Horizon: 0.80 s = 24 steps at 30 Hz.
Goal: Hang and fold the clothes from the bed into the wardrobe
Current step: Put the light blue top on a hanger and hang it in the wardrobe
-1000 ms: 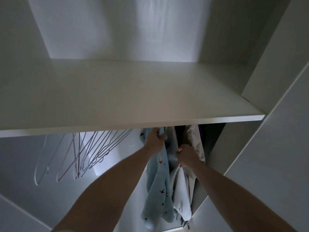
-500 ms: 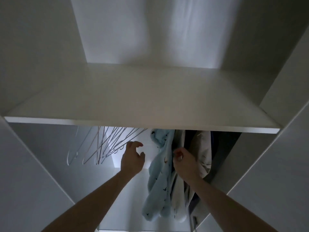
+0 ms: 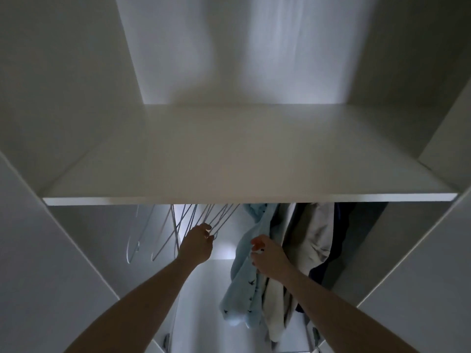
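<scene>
White wire hangers (image 3: 178, 225) are dangling bare under the shelf (image 3: 244, 200), left of the clothes, their hooks hidden behind the shelf edge and their long sides slanting down and to the left. At their right end the left hand (image 3: 197, 244) is curling its fingers round the lower wires of the nearest ones; how many it is gripping I cannot tell. Since the wires are crowding and crossing, pulling one could be dragging its neighbours along or knocking them off the rail. Further right, the blue shirt (image 3: 244, 281) is already hanging, long axis running down, collar up at the shelf, hem pointing at the floor. Against it the right hand (image 3: 269, 258) is touching the cloth, fingers loosely bent, gripping nothing that shows; a snag there could be tugging the shirt askew
</scene>
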Tool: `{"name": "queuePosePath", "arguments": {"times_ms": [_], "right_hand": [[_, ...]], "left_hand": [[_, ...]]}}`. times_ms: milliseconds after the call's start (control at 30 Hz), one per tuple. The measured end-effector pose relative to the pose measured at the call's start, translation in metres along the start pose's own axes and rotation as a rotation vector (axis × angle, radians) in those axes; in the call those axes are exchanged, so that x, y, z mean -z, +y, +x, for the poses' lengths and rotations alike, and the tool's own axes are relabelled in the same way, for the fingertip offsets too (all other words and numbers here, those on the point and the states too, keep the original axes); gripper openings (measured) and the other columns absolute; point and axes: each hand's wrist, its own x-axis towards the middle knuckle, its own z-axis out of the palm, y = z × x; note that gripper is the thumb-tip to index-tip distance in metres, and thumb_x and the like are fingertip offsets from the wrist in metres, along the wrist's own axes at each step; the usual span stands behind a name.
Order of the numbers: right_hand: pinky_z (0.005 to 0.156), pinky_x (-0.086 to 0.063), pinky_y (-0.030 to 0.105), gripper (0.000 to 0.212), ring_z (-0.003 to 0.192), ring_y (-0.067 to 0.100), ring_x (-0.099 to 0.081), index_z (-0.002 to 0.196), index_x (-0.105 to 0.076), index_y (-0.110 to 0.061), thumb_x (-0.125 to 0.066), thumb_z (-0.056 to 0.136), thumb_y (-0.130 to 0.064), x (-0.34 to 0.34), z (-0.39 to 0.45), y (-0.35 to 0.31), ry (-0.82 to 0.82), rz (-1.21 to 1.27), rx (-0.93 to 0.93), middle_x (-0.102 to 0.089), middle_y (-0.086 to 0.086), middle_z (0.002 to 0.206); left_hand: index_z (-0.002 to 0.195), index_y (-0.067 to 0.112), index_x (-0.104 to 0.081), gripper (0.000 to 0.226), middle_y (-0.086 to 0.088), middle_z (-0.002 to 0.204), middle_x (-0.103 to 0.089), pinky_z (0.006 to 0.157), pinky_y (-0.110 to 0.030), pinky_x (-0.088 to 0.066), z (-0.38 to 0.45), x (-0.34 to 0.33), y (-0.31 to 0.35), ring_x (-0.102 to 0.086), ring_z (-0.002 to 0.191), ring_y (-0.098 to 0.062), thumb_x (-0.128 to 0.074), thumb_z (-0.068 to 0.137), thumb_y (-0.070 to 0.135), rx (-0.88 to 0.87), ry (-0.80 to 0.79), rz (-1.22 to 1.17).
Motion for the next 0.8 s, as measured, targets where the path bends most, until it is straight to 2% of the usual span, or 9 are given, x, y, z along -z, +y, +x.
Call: {"name": "queuePosePath", "arguments": {"times_ms": [100,233,300,367,467,533,600,733,800], "right_hand": [[0.074,-0.061,0.043,0.022,0.08,0.025,-0.067,0.113,-0.062,-0.018,-0.055,0.098,-0.004,-0.009,0.008,-0.004,0.059,0.134,-0.034,-0.067,0.012,0.104],[0.062,-0.057,0.033,0.013,0.078,0.02,-0.066,0.113,-0.061,-0.018,-0.054,0.103,-0.014,-0.025,0.022,-0.019,0.11,0.153,-0.102,-0.066,0.003,0.097],[0.067,-0.052,0.032,0.014,0.079,0.02,-0.063,0.099,-0.065,-0.019,-0.052,0.103,-0.019,-0.031,0.03,-0.03,0.106,0.105,-0.12,-0.064,0.002,0.088],[0.068,-0.048,0.033,0.027,0.066,0.017,-0.054,0.08,-0.061,-0.013,-0.048,0.103,-0.02,-0.037,0.039,-0.042,0.088,0.094,-0.123,-0.056,0.0,0.069],[0.073,-0.049,0.029,0.032,0.065,0.014,-0.053,0.087,-0.067,-0.015,-0.059,0.102,-0.043,-0.046,0.046,-0.059,0.119,0.181,-0.146,-0.052,-0.005,0.062],[0.068,-0.044,0.023,0.03,0.063,0.011,-0.05,0.076,-0.063,-0.019,-0.066,0.098,-0.039,-0.05,0.05,-0.066,0.128,0.19,-0.129,-0.05,-0.008,0.062],[0.067,-0.046,0.022,0.024,0.064,0.011,-0.052,0.076,-0.063,-0.019,-0.067,0.098,-0.025,-0.053,0.051,-0.07,0.122,0.166,-0.116,-0.055,-0.006,0.065],[0.092,-0.052,0.032,0.018,0.087,0.012,-0.063,0.096,-0.074,-0.013,-0.057,0.102,-0.013,-0.057,0.046,-0.072,0.225,0.262,-0.091,-0.072,-0.004,0.092],[0.094,-0.052,0.036,0.021,0.087,0.014,-0.065,0.101,-0.077,-0.011,-0.056,0.103,-0.015,-0.055,0.041,-0.069,0.286,0.294,-0.074,-0.076,-0.002,0.094]], "left_hand": [[0.118,0.025,-0.071,0.019,0.008,0.114,-0.072,0.087,-0.021,-0.048,0.001,-0.006,-0.004,-0.067,0.099,-0.012,-0.062,0.101,0.026,-0.069,-0.005,-0.039],[0.129,0.035,-0.067,0.029,0.019,0.113,-0.07,0.078,-0.014,-0.048,-0.01,-0.011,-0.007,-0.066,0.073,0.002,-0.063,0.1,0.04,-0.196,-0.147,-0.079],[0.131,0.037,-0.065,0.032,0.021,0.111,-0.068,0.076,-0.01,-0.046,-0.016,-0.012,-0.005,-0.064,0.071,0.004,-0.062,0.1,0.045,-0.241,-0.169,-0.094],[0.129,0.037,-0.066,0.031,0.02,0.108,-0.067,0.074,-0.008,-0.046,-0.022,-0.009,-0.004,-0.064,0.071,0.004,-0.061,0.1,0.046,-0.289,-0.182,-0.117],[0.119,0.033,-0.072,0.023,0.02,0.106,-0.068,0.077,-0.014,-0.053,-0.028,-0.002,-0.009,-0.065,0.08,0.002,-0.06,0.102,0.041,-0.371,-0.207,-0.14],[0.122,0.03,-0.071,0.022,0.018,0.11,-0.068,0.082,-0.019,-0.055,-0.033,0.004,-0.016,-0.065,0.086,-0.001,-0.058,0.104,0.033,-0.434,-0.234,-0.118],[0.128,0.033,-0.067,0.027,0.02,0.112,-0.066,0.081,-0.013,-0.053,-0.039,0.012,-0.025,-0.065,0.087,-0.001,-0.058,0.104,0.026,-0.466,-0.255,-0.12],[0.128,0.037,-0.064,0.034,0.025,0.111,-0.063,0.078,-0.008,-0.051,-0.046,0.028,-0.05,-0.065,0.088,0.0,-0.063,0.1,0.018,-0.388,-0.221,-0.191],[0.121,0.035,-0.066,0.03,0.024,0.111,-0.064,0.079,-0.013,-0.054,-0.045,0.034,-0.061,-0.066,0.085,-0.001,-0.066,0.098,0.016,-0.328,-0.19,-0.207]]}}
